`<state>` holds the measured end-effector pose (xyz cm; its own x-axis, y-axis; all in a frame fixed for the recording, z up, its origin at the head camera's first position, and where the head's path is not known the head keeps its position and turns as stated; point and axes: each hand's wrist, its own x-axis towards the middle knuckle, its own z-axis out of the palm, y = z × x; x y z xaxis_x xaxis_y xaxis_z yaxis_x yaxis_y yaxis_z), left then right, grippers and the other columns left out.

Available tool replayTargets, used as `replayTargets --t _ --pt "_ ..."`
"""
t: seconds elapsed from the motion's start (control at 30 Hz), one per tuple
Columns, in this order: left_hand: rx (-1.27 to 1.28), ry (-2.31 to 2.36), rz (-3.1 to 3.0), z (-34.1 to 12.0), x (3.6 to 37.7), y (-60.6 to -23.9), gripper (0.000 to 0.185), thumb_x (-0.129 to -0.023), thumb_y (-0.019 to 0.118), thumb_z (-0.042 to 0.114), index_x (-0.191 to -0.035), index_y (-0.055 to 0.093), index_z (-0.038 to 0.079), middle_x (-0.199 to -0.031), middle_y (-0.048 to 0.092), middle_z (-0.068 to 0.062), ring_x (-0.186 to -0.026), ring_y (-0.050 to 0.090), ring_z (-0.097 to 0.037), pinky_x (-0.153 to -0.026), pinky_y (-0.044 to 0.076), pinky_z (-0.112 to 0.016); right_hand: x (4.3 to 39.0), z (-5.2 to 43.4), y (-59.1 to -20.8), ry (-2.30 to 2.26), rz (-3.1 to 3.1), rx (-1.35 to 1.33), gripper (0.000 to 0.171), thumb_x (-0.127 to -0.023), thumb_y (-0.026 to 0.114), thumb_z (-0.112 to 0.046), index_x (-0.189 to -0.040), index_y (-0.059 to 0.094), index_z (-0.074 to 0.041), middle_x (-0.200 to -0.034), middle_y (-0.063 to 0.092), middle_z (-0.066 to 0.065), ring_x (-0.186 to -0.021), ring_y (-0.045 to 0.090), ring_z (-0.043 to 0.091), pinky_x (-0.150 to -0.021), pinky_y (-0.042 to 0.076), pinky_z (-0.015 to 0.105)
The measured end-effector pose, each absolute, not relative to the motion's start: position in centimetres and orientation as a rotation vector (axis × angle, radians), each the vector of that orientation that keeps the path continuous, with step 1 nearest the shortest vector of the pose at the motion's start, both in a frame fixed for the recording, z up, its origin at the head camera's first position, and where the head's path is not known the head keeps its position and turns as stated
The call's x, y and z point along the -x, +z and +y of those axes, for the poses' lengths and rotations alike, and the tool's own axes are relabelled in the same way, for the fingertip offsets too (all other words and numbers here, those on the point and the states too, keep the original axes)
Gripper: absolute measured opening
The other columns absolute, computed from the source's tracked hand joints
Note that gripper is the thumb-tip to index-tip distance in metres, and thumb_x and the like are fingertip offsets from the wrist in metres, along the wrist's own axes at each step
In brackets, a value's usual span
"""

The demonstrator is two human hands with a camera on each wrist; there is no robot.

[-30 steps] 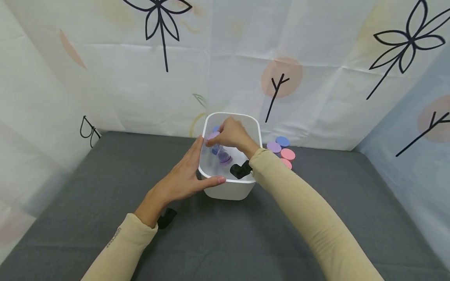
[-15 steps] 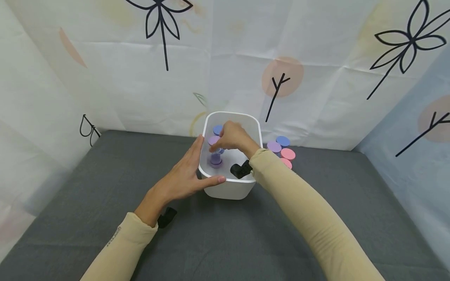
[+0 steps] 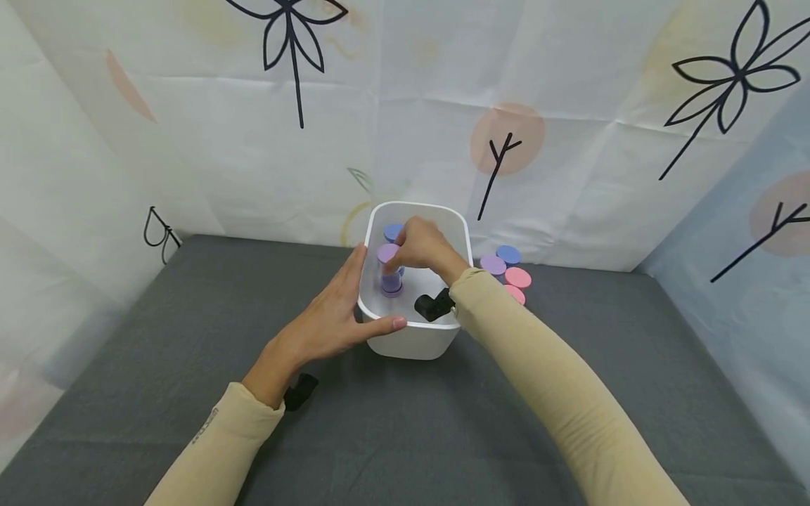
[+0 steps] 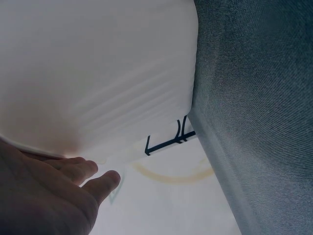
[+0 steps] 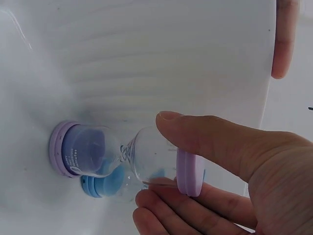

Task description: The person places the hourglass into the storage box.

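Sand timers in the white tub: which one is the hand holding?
The purple sand timer, pinched by the right hand. The blue sand timer stands untouched behind it.

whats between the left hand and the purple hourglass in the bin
Only the white bin's side wall: the left hand presses its outside while the purple hourglass, held by the right hand, stands inside. The head view shows it.
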<state>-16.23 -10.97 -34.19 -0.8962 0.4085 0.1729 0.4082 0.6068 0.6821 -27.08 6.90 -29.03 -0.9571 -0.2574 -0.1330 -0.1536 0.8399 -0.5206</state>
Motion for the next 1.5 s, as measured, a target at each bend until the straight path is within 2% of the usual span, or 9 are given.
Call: replayTargets --t 0.17,0.27,0.53,0.83,1.1,1.3,1.5 --pt "-0.721 1.202 2.813 -11.0 16.2 -34.1 0.123 -0.083 0.067 0.073 -0.162 -0.013 0.021 -0.168 -0.01 0.007 -0.154 0.004 -0.018 -0.119 0.02 -0.054 26.8 7.1 -28.7 -0.806 2.837 0.314 0.042 -0.067 0.094 -0.025 -0.1 0.079 -0.004 -0.094 0.073 0.005 -0.09 0.061 0.022 -0.077 0.051 0.034" --pt "-0.721 1.203 2.813 -10.9 16.2 -34.1 0.123 -0.083 0.067 0.073 -0.162 -0.012 0.021 -0.168 -0.01 0.007 -0.154 0.004 -0.018 -0.119 0.021 -0.054 26.7 7.3 -28.4 -0.819 2.849 0.314 0.046 -0.069 0.094 -0.027 -0.106 0.079 -0.004 -0.101 0.075 0.007 -0.095 0.064 0.023 -0.083 0.052 0.036" --pt "-0.717 1.198 2.812 -11.0 16.3 -34.2 0.123 -0.084 0.066 0.073 -0.162 -0.012 0.02 -0.168 -0.01 0.006 -0.154 0.003 -0.018 -0.119 0.019 -0.054 26.4 7.6 -27.9 -0.893 2.859 0.294 0.047 -0.073 0.093 -0.03 -0.109 0.078 -0.004 -0.104 0.075 0.007 -0.098 0.066 0.024 -0.088 0.052 0.04" --pt "-0.731 1.229 2.804 -11.1 16.3 -34.2 0.123 -0.083 0.067 0.072 -0.162 -0.012 0.022 -0.168 -0.008 0.007 -0.154 0.004 -0.018 -0.119 0.02 -0.056 25.7 8.9 -26.5 -0.959 2.852 0.324 0.054 -0.073 0.093 -0.031 -0.115 0.076 -0.003 -0.104 0.076 0.005 -0.101 0.067 0.022 -0.086 0.053 0.037" --pt "-0.737 1.241 2.801 -10.9 16.5 -34.3 0.124 -0.082 0.068 0.073 -0.163 -0.012 0.023 -0.169 -0.006 0.006 -0.154 0.006 -0.018 -0.118 0.022 -0.056 23.8 11.8 -24.7 -1.198 2.775 0.353 0.05 -0.074 0.093 -0.028 -0.115 0.075 -0.004 -0.104 0.076 0.006 -0.101 0.069 0.021 -0.091 0.053 0.041" --pt "-0.763 1.264 2.803 -10.9 16.4 -34.2 0.122 -0.083 0.069 0.071 -0.163 -0.011 0.024 -0.168 -0.002 0.008 -0.153 0.01 -0.018 -0.117 0.023 -0.057 22.0 14.4 -24.4 -1.372 2.716 0.371 0.051 -0.077 0.091 -0.024 -0.119 0.072 -0.001 -0.113 0.073 0.013 -0.104 0.07 0.024 -0.093 0.053 0.043" --pt "-0.814 1.299 2.804 -10.8 16.4 -34.2 0.119 -0.083 0.072 0.067 -0.162 -0.01 0.032 -0.167 0.004 0.01 -0.151 0.017 -0.017 -0.116 0.027 -0.057 20.2 17.5 -25.3 -1.514 2.666 0.343 0.051 -0.081 0.088 -0.021 -0.123 0.069 0.001 -0.116 0.071 0.016 -0.105 0.07 0.023 -0.091 0.055 0.037"
